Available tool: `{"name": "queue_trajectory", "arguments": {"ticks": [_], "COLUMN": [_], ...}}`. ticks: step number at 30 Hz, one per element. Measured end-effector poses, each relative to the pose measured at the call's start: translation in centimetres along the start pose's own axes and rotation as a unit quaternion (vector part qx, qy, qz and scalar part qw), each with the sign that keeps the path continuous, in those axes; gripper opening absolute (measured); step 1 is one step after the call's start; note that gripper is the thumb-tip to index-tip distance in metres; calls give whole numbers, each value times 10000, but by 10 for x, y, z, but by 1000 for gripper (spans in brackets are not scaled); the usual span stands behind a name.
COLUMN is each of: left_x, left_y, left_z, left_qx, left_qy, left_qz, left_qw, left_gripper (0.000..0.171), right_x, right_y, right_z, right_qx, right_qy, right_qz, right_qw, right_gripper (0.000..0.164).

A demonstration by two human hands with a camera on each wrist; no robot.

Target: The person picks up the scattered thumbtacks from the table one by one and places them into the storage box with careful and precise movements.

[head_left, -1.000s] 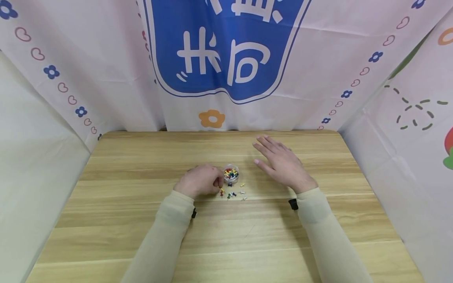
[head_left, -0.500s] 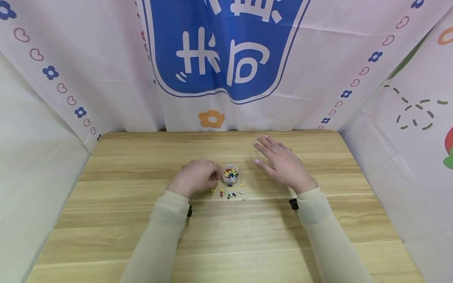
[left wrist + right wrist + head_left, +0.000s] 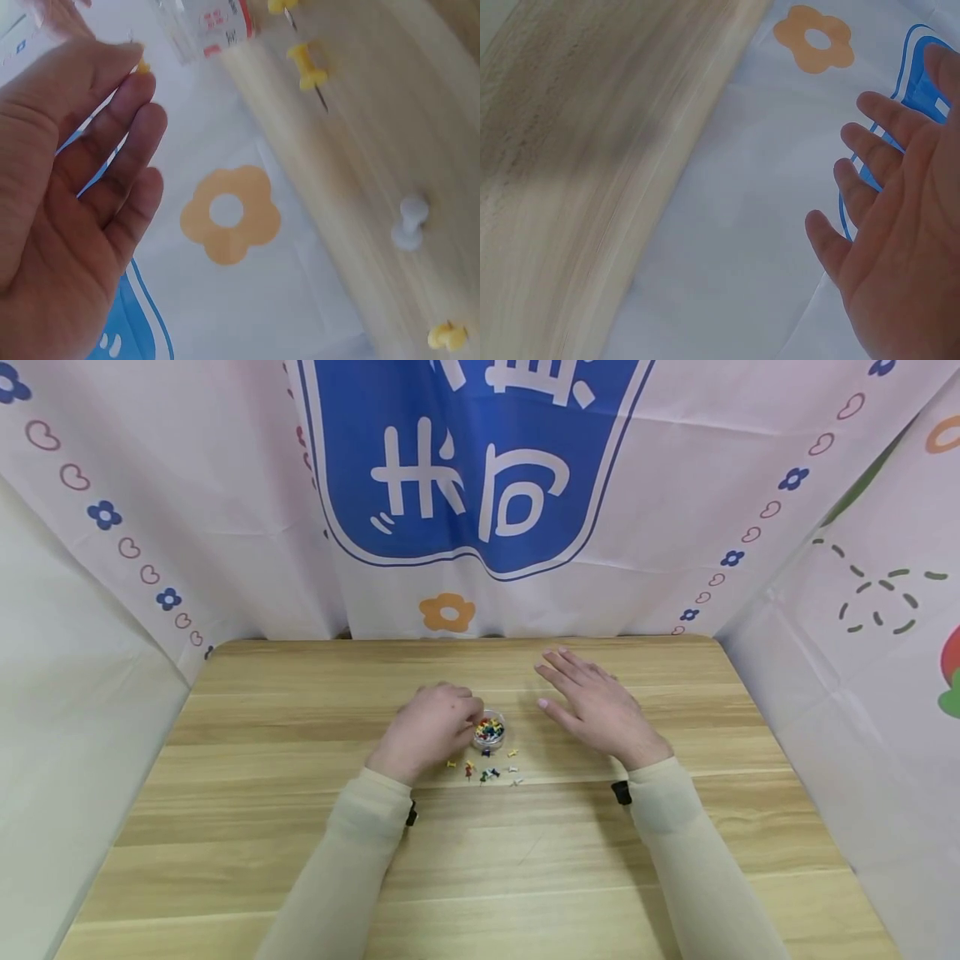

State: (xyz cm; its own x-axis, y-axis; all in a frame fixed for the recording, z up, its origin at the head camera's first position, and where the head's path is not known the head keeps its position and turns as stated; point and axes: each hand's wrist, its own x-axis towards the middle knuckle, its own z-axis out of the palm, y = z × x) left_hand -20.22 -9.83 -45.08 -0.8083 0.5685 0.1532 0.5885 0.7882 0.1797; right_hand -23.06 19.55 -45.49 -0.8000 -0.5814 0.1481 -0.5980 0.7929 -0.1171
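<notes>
My left hand (image 3: 433,727) is raised at the left side of a small round clear container (image 3: 489,742), fingertips right at its rim. Between thumb and index finger it pinches a yellow push pin (image 3: 142,64), mostly covered by the fingers. Inside the container lies a heap of push pins (image 3: 490,727) in red, yellow, green, blue and white. More are scattered just in front of it, among them a red push pin (image 3: 468,772) and a white push pin (image 3: 409,223). My right hand (image 3: 600,714) is held to the right of the container, fingers spread, holding nothing.
The light wooden table (image 3: 525,877) has its back edge against a white printed cloth (image 3: 292,585). Cloth walls stand at both sides. In the left wrist view another yellow push pin (image 3: 306,66) lies near the container, its metal point showing.
My left hand first drew back left from the loose pins, uncovering a yellow one, then moved up and right to the container's rim. The right hand has stayed in place.
</notes>
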Motion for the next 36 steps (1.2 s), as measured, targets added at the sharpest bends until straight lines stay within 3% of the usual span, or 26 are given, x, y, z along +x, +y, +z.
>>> {"name": "queue_trajectory", "arguments": {"ticks": [4,8,14,22,27,36], "left_x": [3,3,1,-3,-6,-8], "left_y": [3,4,1,-12,-20,-33], "left_z": [4,5,1,-6,-10,-15], "left_qx": [112,91,-11,-102,-53,197], "left_qy": [222,284,243,367,416,696], "left_qz": [145,92,-241,-714,-914,-1000], "left_qw": [9996,9995,9994,9967,9949,9924], "left_gripper": [5,7,15,33,47,67], "right_x": [0,1,4,9,9,10], "right_y": [0,-1,-7,-19,-28,-45], "right_z": [-1,-1,-2,7,12,22], "right_qx": [17,41,38,211,447,343], "right_qy": [-4,22,-26,-450,-663,-871], "right_qz": [-31,-54,-3,-609,-726,-1190], "right_qw": [10000,10000,10000,9969,9941,9885], "right_gripper": [72,72,60,26,20,15]}}
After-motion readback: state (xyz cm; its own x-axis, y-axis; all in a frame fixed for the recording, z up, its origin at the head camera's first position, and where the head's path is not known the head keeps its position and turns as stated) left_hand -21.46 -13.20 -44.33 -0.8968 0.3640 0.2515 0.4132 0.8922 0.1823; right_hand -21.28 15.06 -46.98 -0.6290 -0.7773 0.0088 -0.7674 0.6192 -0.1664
